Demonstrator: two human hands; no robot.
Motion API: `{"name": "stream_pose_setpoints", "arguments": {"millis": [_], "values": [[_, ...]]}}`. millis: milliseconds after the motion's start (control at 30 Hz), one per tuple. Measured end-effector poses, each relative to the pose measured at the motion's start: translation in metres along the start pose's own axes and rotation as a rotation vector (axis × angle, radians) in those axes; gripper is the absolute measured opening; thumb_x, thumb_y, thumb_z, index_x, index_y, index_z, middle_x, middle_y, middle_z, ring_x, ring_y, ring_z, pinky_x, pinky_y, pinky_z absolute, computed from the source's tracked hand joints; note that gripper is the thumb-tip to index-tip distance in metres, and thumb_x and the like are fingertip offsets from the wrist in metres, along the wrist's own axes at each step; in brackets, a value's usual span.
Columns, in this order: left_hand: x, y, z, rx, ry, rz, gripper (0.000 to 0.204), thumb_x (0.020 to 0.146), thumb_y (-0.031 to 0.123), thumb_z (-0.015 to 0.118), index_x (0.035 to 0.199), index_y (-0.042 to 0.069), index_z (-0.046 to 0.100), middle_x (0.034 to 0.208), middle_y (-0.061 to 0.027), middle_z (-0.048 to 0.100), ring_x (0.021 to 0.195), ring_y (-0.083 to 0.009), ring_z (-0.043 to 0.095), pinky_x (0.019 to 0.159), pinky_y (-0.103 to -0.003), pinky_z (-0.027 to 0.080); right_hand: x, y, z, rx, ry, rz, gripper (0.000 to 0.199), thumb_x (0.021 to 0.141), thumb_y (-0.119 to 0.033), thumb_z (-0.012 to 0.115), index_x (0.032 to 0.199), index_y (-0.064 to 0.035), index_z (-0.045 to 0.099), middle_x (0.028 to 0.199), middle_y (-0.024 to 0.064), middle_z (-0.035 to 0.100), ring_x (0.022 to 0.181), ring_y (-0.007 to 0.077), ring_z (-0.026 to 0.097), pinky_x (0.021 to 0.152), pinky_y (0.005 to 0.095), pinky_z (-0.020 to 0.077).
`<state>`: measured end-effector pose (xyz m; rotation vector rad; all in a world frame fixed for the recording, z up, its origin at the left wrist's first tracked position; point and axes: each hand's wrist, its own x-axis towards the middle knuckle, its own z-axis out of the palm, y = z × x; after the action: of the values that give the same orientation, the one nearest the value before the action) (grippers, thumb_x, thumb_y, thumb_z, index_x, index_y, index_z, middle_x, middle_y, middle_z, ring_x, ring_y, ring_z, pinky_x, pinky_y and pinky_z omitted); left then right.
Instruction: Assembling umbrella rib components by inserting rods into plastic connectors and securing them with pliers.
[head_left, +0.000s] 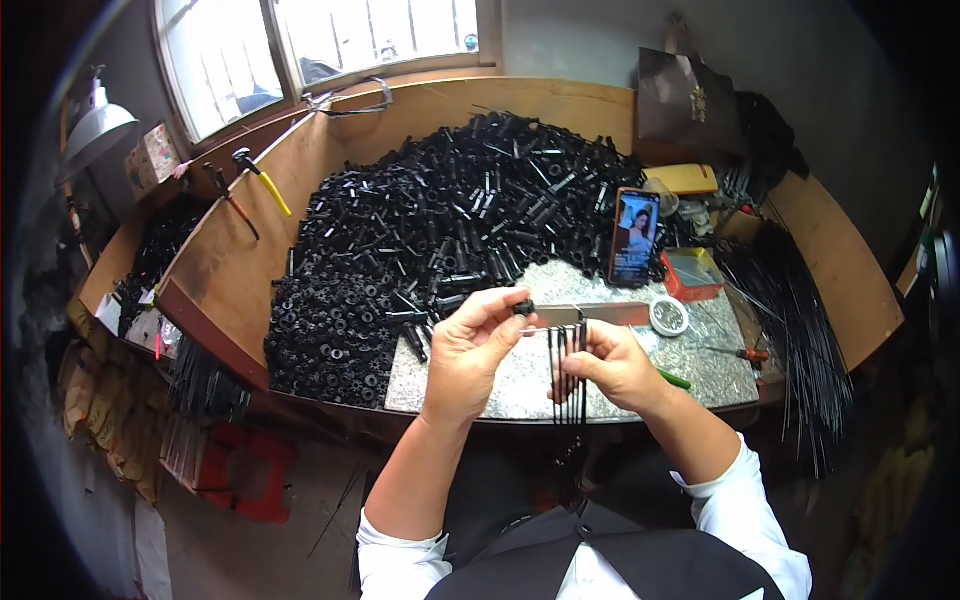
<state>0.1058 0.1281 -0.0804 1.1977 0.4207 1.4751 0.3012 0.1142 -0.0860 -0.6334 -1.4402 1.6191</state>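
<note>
My left hand [464, 358] pinches a small black round part [523, 308] between thumb and fingertips. Over the stone slab [430, 385], my right hand [618, 372] grips several thin black strips [562, 385], which hang down past the slab's front edge. A thin pale pin or rod runs from the left fingertips toward the tops of the strips; whether it passes through them is too small to tell. Behind the hands lies a flat metal bar [612, 313] with a reddish end. Right beside it stands a round white dish [668, 316] of small bits.
A large heap of black tubular parts [470, 200] fills the bench behind, with small black rings [330, 340] at left. A phone [634, 236] stands upright near a red box [692, 274]. Screwdriver [740, 353], green-handled tool [675, 379] and long black rods [800, 330] lie rightward.
</note>
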Motion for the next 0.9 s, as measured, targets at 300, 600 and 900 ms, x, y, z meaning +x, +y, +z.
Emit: {"name": "stream_pose_setpoints", "arguments": {"millis": [300, 600, 900], "values": [[-0.001, 0.003, 0.002, -0.003, -0.02, -0.013, 0.029, 0.086, -0.004, 0.061, 0.115, -0.005, 0.06, 0.11, -0.0113, 0.063, 0.096, -0.0164, 0.064, 0.088, -0.028, 0.051, 0.005, 0.001, 0.006, 0.05, -0.025, 0.039, 0.013, 0.092, -0.011, 0.061, 0.091, -0.0002, 0.054, 0.077, 0.0087, 0.064, 0.068, 0.0147, 0.064, 0.063, 0.0281, 0.0537], [-0.006, 0.0, 0.002, -0.09, -0.067, -0.079, 0.027, 0.088, -0.004, 0.058, 0.115, -0.005, 0.06, 0.113, -0.0161, 0.063, 0.1, -0.0187, 0.063, 0.089, -0.03, 0.052, 0.003, 0.005, -0.005, 0.008, -0.036, 0.023, 0.021, 0.093, -0.011, 0.058, 0.108, 0.0032, 0.055, 0.082, 0.0121, 0.066, 0.073, 0.0197, 0.068, 0.067, 0.0315, 0.0561], [-0.007, 0.001, 0.007, -0.063, -0.089, -0.067, 0.028, 0.088, -0.005, 0.057, 0.116, -0.006, 0.059, 0.116, -0.0178, 0.062, 0.104, -0.0207, 0.061, 0.093, -0.032, 0.05, 0.003, 0.007, -0.005, 0.052, -0.048, 0.011, 0.019, 0.092, -0.011, 0.058, 0.106, 0.0021, 0.055, 0.081, 0.0113, 0.065, 0.072, 0.02, 0.068, 0.066, 0.0323, 0.056]]}}
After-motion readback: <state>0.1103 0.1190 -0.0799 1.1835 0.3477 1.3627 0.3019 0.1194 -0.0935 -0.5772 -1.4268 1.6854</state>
